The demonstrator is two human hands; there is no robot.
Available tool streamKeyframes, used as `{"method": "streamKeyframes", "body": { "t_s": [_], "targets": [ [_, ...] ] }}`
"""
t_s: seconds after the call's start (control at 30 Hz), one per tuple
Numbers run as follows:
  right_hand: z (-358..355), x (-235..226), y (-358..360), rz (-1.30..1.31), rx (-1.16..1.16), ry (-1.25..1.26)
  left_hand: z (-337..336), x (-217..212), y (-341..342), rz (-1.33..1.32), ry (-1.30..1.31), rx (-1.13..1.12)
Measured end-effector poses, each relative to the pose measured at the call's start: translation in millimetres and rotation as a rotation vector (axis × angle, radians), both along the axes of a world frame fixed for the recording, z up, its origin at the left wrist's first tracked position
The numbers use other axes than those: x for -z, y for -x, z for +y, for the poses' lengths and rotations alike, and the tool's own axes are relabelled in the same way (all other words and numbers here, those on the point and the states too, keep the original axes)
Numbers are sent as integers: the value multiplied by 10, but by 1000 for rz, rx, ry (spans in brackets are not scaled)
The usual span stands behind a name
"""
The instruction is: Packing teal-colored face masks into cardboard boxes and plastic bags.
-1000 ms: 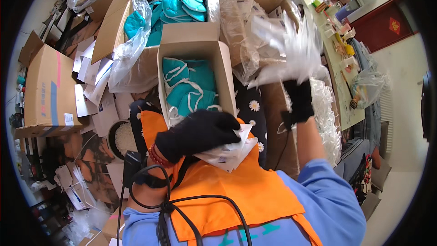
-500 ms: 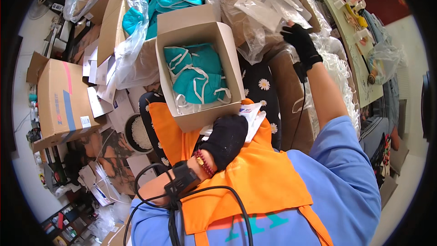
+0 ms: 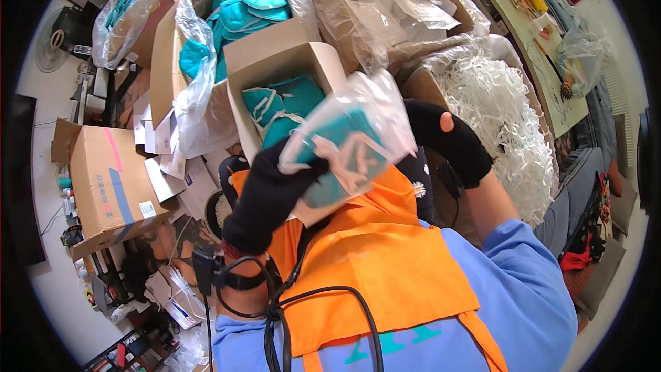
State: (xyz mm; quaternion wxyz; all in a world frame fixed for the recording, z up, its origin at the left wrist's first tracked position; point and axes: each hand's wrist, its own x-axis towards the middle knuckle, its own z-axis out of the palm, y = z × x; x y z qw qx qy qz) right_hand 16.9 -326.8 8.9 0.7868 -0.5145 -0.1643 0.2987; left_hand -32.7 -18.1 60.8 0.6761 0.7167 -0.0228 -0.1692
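My left hand (image 3: pixel 265 196), in a black fingerless glove, grips a clear plastic bag (image 3: pixel 375 107) above my lap. Inside the bag is a folded teal face mask (image 3: pixel 354 127) with white straps; motion blurs both. My right hand (image 3: pixel 451 141), gloved alike, is at the bag's right edge. One bare fingertip shows, while its other fingers are hidden by the bag or blurred, so its hold is unclear. Behind the bag, an open carton (image 3: pixel 241 62) on my lap holds more teal masks (image 3: pixel 275 107).
Beyond stand a lined box of teal masks (image 3: pixel 251 3) and a lined box of packed pouches (image 3: pixel 406 0). To the right is a box of white straps (image 3: pixel 492 131). A brown carton (image 3: pixel 113 179) stands left. A black cable (image 3: pixel 344 286) crosses my apron.
My right hand has come back from the box of pouches toward my lap. My left hand has lifted the bagged mask in front of the carton. The view has shifted slightly.
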Motion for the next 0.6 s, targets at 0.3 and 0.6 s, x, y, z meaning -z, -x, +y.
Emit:
{"method": "streamKeyframes", "body": {
  "t_s": [0.3, 0.6],
  "targets": [
    [1000, -424, -120, -217, 277, 532, 361, 349, -299, -102, 149, -252],
    [1276, -37, -302, -1257, 462, 1036, 1030, 1230, -472, -224, 441, -577]
  ]
}}
